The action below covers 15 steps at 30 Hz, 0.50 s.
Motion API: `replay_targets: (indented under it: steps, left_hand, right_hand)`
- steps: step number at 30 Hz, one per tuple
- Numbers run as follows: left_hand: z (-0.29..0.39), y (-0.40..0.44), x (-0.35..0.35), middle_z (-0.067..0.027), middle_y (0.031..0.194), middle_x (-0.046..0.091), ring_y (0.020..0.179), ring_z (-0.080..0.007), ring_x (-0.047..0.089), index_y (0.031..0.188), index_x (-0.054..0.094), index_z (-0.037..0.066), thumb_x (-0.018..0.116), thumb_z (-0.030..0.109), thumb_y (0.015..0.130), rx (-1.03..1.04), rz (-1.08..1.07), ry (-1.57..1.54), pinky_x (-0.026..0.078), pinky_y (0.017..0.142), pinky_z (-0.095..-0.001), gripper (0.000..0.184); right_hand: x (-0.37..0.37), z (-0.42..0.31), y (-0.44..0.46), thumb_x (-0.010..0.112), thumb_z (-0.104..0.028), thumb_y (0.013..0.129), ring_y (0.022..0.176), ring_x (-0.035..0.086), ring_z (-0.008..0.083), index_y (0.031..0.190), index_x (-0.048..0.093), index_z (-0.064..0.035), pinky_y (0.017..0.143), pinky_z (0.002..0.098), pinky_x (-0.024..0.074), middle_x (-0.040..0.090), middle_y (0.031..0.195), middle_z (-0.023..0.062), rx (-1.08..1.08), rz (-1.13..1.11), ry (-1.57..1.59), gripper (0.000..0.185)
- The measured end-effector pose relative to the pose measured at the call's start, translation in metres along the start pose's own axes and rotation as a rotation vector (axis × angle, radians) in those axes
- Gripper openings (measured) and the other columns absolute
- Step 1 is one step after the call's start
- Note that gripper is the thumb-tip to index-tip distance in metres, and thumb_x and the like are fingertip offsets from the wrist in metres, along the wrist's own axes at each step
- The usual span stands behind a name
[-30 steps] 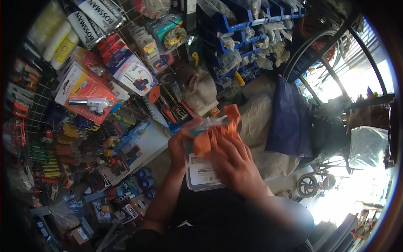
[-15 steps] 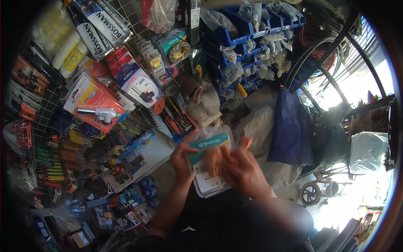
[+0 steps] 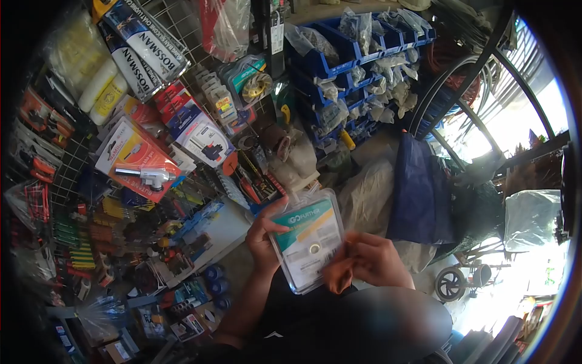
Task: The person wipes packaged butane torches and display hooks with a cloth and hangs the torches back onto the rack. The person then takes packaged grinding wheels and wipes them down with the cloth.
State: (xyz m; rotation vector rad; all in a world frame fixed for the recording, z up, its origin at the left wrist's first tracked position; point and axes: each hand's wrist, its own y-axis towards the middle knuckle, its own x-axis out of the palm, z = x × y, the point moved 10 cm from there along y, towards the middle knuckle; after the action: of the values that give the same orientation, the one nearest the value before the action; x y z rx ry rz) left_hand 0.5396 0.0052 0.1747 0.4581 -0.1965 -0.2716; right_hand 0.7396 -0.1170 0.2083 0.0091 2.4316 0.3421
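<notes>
My left hand [image 3: 264,238] is closed on the left edge of a clear plastic blister pack [image 3: 306,246]. The pack's card reads GOFURTHER, teal at the top and white with small print below, and a small round metallic-looking spot shows near its middle. Bunched in the closed fingers of my right hand [image 3: 377,259] is an orange-brown cloth [image 3: 339,274]. That cloth hangs at the pack's lower right edge and covers part of it; whether it presses on the plastic I cannot tell.
Packaged goods, among them a NaMilux torch pack [image 3: 138,161] and BOSSMAN packs [image 3: 142,51], hang on a wire grid at left. Blue bins [image 3: 333,51] with bagged parts are stacked at the back. A dark blue bag [image 3: 418,188] and a wheel [image 3: 450,282] are at right.
My right hand has moved from over the front of the pack to its right side, with the cloth now plainly visible. More of the card shows. My left hand keeps its grip.
</notes>
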Motion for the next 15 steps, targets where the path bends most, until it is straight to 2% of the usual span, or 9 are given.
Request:
replay_targets:
  steps: [2,4,5,7,8,9,11,12,15]
  left_hand:
    - [0.005,0.000,0.000,-0.0278,0.130,0.058,0.122,-0.0329,0.058,0.081,0.058,0.004,0.085,0.005,0.071,0.061,-0.024,0.060,0.046,0.100,-0.0404,0.029]
    - [0.008,-0.003,0.008,-0.0275,0.129,0.059,0.121,-0.0326,0.058,0.081,0.058,0.004,0.085,0.005,0.071,0.051,-0.037,0.041,0.047,0.099,-0.0400,0.029]
    - [0.010,-0.004,0.014,-0.0272,0.129,0.059,0.121,-0.0323,0.059,0.081,0.058,0.004,0.085,0.005,0.071,0.044,-0.063,0.021,0.047,0.098,-0.0396,0.029]
    - [0.010,-0.007,0.021,-0.0263,0.128,0.060,0.119,-0.0320,0.060,0.081,0.058,0.003,0.084,0.005,0.071,0.034,-0.084,0.035,0.049,0.097,-0.0387,0.028]
    - [0.014,-0.009,0.026,-0.0257,0.128,0.060,0.118,-0.0323,0.061,0.080,0.058,0.003,0.084,0.005,0.072,0.074,-0.107,0.085,0.049,0.095,-0.0382,0.028]
    - [0.018,-0.009,0.031,-0.0252,0.128,0.060,0.117,-0.0325,0.062,0.079,0.058,0.003,0.084,0.005,0.072,0.114,-0.127,0.135,0.050,0.094,-0.0377,0.028]
    - [0.021,-0.008,0.032,-0.0246,0.128,0.060,0.116,-0.0326,0.062,0.080,0.058,0.003,0.084,0.005,0.072,0.131,-0.124,0.136,0.051,0.092,-0.0370,0.027]
    - [0.025,-0.008,0.035,-0.0246,0.128,0.060,0.116,-0.0326,0.062,0.080,0.058,0.003,0.084,0.005,0.071,0.153,-0.139,0.151,0.051,0.092,-0.0368,0.027]
    - [0.035,-0.006,0.038,-0.0249,0.129,0.060,0.116,-0.0335,0.062,0.083,0.060,0.003,0.082,0.002,0.072,0.183,-0.161,0.159,0.051,0.093,-0.0373,0.024]
  right_hand:
    - [0.014,0.037,-0.015,0.065,-0.001,0.071,0.086,0.062,0.0276,0.095,0.065,-0.0042,0.073,0.0347,0.0529,0.057,0.095,0.0117,0.127,-0.126,0.091,0.025]
    - [-0.001,0.073,-0.017,0.057,-0.001,0.074,0.075,0.064,0.0193,0.103,0.064,0.0008,0.064,0.0302,0.0543,0.062,0.093,0.0104,0.123,0.216,0.462,0.030]
    - [-0.003,0.070,-0.015,0.057,-0.001,0.074,0.075,0.064,0.0193,0.103,0.064,0.0008,0.064,0.0302,0.0543,0.062,0.093,0.0104,0.126,0.212,0.460,0.030]
    - [0.027,0.090,-0.017,0.058,0.000,0.077,0.080,0.064,0.0139,0.105,0.060,0.0016,0.066,0.0286,0.0539,0.062,0.086,0.0053,0.577,0.101,1.119,0.028]
    - [0.044,0.087,-0.020,0.063,-0.006,0.083,0.073,0.064,0.0110,0.120,0.052,0.0033,0.060,0.0222,0.0522,0.065,0.086,0.0047,0.592,0.026,1.419,0.040]
    - [0.043,0.084,-0.017,0.063,-0.006,0.083,0.073,0.064,0.0110,0.120,0.052,0.0033,0.060,0.0222,0.0522,0.065,0.086,0.0047,0.592,0.033,1.415,0.040]
    - [0.047,0.077,-0.005,0.071,-0.014,0.084,0.073,0.065,0.0092,0.130,0.045,0.0016,0.059,0.0180,0.0509,0.067,0.092,0.0064,0.605,-0.050,1.105,0.055]
    - [0.052,0.074,0.004,0.077,-0.018,0.081,0.073,0.065,0.0091,0.126,0.051,0.0026,0.060,0.0197,0.0519,0.069,0.095,0.0061,0.532,-0.108,1.150,0.055]
    - [0.053,0.076,0.002,0.076,-0.015,0.081,0.073,0.065,0.0082,0.118,0.058,0.0033,0.060,0.0195,0.0517,0.069,0.093,0.0057,0.630,-0.174,1.022,0.044]
